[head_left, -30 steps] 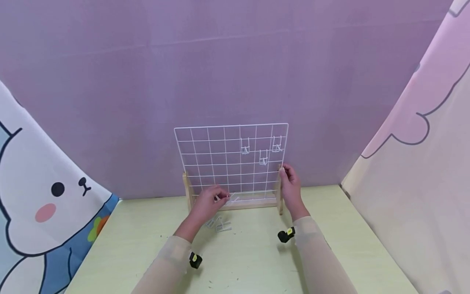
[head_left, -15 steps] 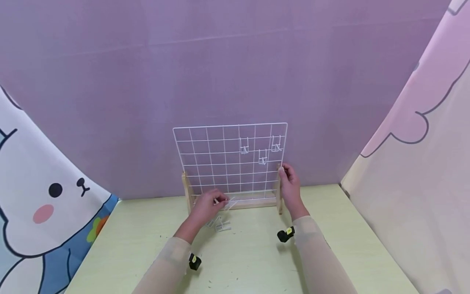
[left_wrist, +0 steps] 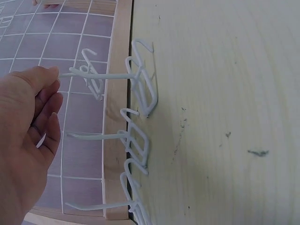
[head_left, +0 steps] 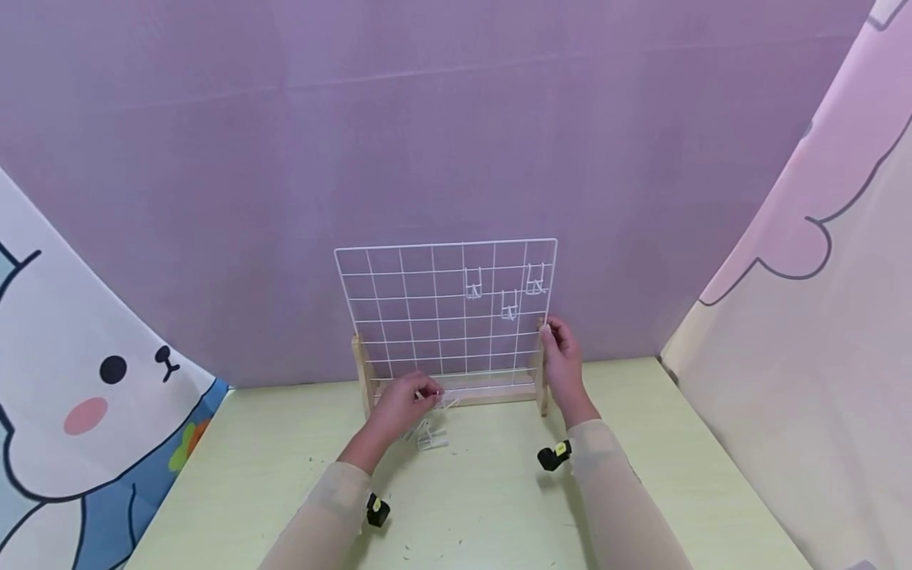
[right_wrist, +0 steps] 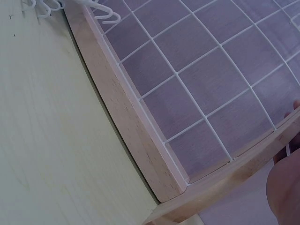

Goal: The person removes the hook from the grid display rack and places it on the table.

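Note:
Low in front of the white wire grid [head_left: 408, 298], my left hand [head_left: 402, 404] pinches a white wire hook [left_wrist: 92, 76] between thumb and fingertips. Below that hand several more hooks [head_left: 431, 439] lie on the table; in the left wrist view they form a row along the wooden base [left_wrist: 115, 154], prongs toward the grid. My right hand [head_left: 564, 368] grips the top of the stand's right wooden upright [head_left: 541, 380] at the grid's edge, thumb in front. On the grid's upper right hang 3 hooks [head_left: 509, 312].
The stand's left upright [head_left: 363, 368] is beside the left hand. A purple backdrop [head_left: 442, 119] hangs behind the pale table [head_left: 492, 507], with printed cloths [head_left: 85, 332] at the sides. Small dark specks [left_wrist: 258, 153] dot the tabletop.
My left hand has moved slightly down with its hook, whose tilt has shifted. The right hand stays on the upright. The hooks hanging on the grid have not moved.

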`<action>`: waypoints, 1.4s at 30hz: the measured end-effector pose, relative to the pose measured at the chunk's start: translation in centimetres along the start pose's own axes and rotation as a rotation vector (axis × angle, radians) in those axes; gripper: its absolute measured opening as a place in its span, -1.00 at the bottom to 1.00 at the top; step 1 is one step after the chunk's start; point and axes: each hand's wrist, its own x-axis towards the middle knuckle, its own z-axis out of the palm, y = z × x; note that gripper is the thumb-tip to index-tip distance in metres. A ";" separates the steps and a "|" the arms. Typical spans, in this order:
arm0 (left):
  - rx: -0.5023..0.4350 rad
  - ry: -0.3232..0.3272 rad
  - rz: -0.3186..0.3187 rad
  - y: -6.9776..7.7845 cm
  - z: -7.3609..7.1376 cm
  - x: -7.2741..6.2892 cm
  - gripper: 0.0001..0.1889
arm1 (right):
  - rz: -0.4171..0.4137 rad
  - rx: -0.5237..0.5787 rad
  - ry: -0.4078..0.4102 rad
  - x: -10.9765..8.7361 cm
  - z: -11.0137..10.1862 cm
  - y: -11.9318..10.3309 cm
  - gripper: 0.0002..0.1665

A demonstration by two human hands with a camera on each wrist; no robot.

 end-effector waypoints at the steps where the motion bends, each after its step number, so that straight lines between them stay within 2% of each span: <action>1: 0.003 -0.003 0.001 -0.1 0.1 0.0 -0.91 | -0.001 0.001 0.001 0.0 0.0 0.0 -0.55; 13: 0.033 -0.057 -0.032 -0.5 0.4 -0.4 -0.94 | 0.000 -0.021 0.003 0.0 -0.1 0.3 -0.54; 30: 0.078 -0.101 -0.024 -0.9 0.8 -0.4 -0.92 | 0.035 -0.020 0.009 0.0 0.0 0.2 -0.52; 42: 0.074 -0.121 -0.027 -1.0 0.9 -0.5 -0.93 | 0.012 -0.018 0.006 0.0 0.0 0.2 -0.52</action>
